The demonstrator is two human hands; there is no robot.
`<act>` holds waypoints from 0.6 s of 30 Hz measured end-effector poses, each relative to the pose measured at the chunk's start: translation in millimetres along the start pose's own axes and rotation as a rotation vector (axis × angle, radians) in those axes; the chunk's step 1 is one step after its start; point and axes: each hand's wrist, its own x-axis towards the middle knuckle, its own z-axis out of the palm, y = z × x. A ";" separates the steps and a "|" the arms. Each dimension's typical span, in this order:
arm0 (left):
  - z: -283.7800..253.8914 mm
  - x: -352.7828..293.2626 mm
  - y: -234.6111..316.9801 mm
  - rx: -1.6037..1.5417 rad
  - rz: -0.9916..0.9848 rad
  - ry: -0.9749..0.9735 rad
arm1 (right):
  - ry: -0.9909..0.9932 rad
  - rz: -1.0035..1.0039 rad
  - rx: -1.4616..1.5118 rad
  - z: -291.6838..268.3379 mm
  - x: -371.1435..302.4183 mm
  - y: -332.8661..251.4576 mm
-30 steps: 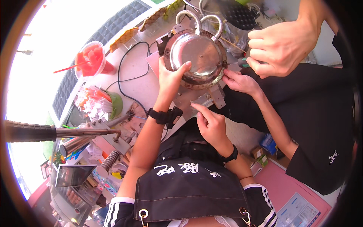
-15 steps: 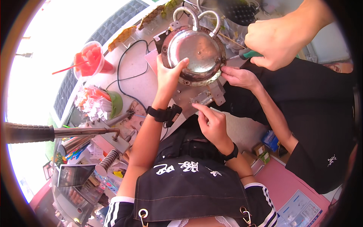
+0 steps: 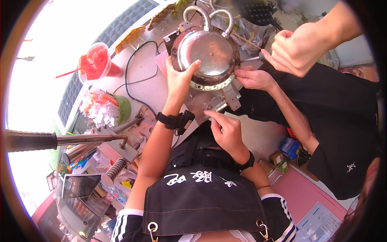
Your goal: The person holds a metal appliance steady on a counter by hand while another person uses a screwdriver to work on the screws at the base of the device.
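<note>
My left hand grips the near left rim of a round metal pan-like unit, its thumb on the shiny face and the other fingers hidden behind. The rim is dark and stained, and two bent metal hoses rise from its far side. Lower down, my right hand has its index finger stretched out and the other fingers curled. Its fingertip is close to a metal bracket; whether they touch I cannot tell. A co-worker's hand pinches the right rim. The co-worker's other fist holds a screwdriver against the rim's right side.
At the left stand a clear cup of red pieces and a green tub of paper-wrapped items. A black cable loops across the table. A machine lever juts in from the left. Boxes sit below right.
The co-worker's fist has turned on the screwdriver and shifted slightly right, covering the green handle. The round unit has moved very slightly; my hands stay nearly still.
</note>
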 end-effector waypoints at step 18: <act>0.0 1.0 -2.3 0.002 0.003 0.005 | 0.049 -0.027 0.035 2.4 -1.5 1.0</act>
